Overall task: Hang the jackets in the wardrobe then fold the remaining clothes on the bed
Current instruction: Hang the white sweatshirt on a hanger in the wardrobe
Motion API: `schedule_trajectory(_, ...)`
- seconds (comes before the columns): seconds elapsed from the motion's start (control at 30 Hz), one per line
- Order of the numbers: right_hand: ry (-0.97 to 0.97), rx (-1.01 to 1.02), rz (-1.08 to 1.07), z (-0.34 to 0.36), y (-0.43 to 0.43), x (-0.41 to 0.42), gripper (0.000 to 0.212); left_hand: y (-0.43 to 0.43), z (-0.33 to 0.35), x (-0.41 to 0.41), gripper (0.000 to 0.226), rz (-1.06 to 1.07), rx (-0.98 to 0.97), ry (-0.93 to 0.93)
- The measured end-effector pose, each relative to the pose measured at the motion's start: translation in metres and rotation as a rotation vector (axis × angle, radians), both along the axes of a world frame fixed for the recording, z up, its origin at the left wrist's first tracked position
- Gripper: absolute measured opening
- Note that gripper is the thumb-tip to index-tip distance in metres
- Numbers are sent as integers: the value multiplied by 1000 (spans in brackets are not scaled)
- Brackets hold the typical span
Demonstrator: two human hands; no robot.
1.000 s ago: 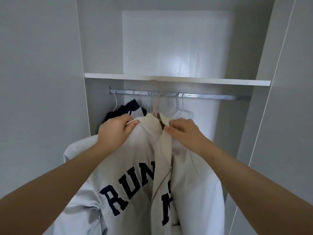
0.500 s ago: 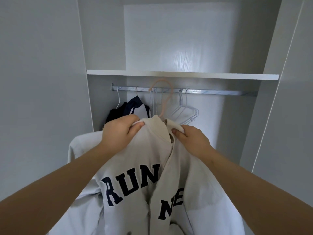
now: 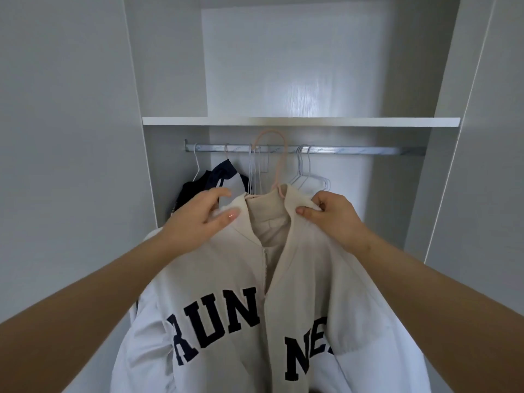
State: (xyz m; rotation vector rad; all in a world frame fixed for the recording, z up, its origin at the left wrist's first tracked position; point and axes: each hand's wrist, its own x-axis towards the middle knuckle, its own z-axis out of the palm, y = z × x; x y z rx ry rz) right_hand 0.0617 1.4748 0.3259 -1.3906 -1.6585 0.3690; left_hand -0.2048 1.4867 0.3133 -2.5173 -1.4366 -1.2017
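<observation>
A cream jacket [image 3: 243, 282] with dark block letters hangs in front of me on a pink hanger [image 3: 279, 163], whose hook rises to the level of the metal rail [image 3: 354, 150]. Whether the hook rests on the rail I cannot tell. My left hand [image 3: 201, 219] lies on the jacket's left shoulder by the collar, thumb and fingers loosely spread around the fabric. My right hand [image 3: 331, 215] pinches the right side of the collar. The collar is spread open, showing the lining.
A dark navy and white garment [image 3: 218, 177] hangs at the rail's left end. Several empty white wire hangers [image 3: 309, 177] hang beside the pink one. A white shelf [image 3: 300, 121] runs above the rail. Wardrobe side panels [image 3: 71, 154] close in left and right.
My hands have moved apart along the collar, spreading it open. My left hand has loosened from a closed grip to a spread one. The jacket sits squarer on the hanger.
</observation>
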Motion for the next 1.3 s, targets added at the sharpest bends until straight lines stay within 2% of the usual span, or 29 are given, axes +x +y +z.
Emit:
schedule_trajectory(0.07, -26, 14, 18, 1, -2, -4, 39, 1, 9, 24, 42, 135, 33, 125)
schedule_trajectory(0.13, -33, 18, 30, 2, -5, -5, 39, 3, 12, 40, 60, 254, 191, 204)
schedule_trajectory(0.2, -31, 13, 31, 1, -8, -3, 38, 4, 13, 50, 54, 274, 274, 227)
schedule_trajectory(0.27, -11, 7, 18, -3, -12, 3, 33, 3, 14, 59, 41, 279, 269, 200)
schedule_trajectory(0.37, -62, -8, -99, -14, -19, 14, 17, 3, 22, 60, 38, 325, 264, 105)
schedule_trajectory(0.4, -128, -40, -181, -18, -22, 17, 25, 4, 25, 58, 37, 336, 251, 74)
schedule_trajectory(0.5, -252, -163, -291, -32, -26, 15, 72, 3, 32, 56, 37, 351, 193, -2)
schedule_trajectory(0.57, -257, -157, -330, -39, -24, 10, 79, -1, 35, 59, 37, 340, 156, -30)
schedule_trajectory(0.63, -187, -64, -397, -41, -19, 12, 64, -4, 36, 58, 36, 317, 139, -58)
schedule_trajectory(0.7, -38, 24, -417, -40, -14, 15, 49, -5, 38, 52, 34, 304, 141, -89)
schedule_trajectory(0.83, 278, 8, -352, -37, -6, 8, 37, -10, 39, 38, 39, 311, 224, -83)
schedule_trajectory(0.93, 193, 19, -358, -35, -4, 10, 30, -10, 31, 27, 47, 273, 407, 50)
schedule_trajectory(1.07, 82, 25, -416, -17, 0, 31, 30, -5, 20, 14, 58, 145, 473, 180)
schedule_trajectory(1.2, -148, -143, -306, -5, 3, 27, 33, -2, 27, 18, 56, 189, 381, 4)
schedule_trajectory(1.3, -141, -219, -66, -11, -2, 15, 18, 0, 30, 22, 55, 251, 339, -41)
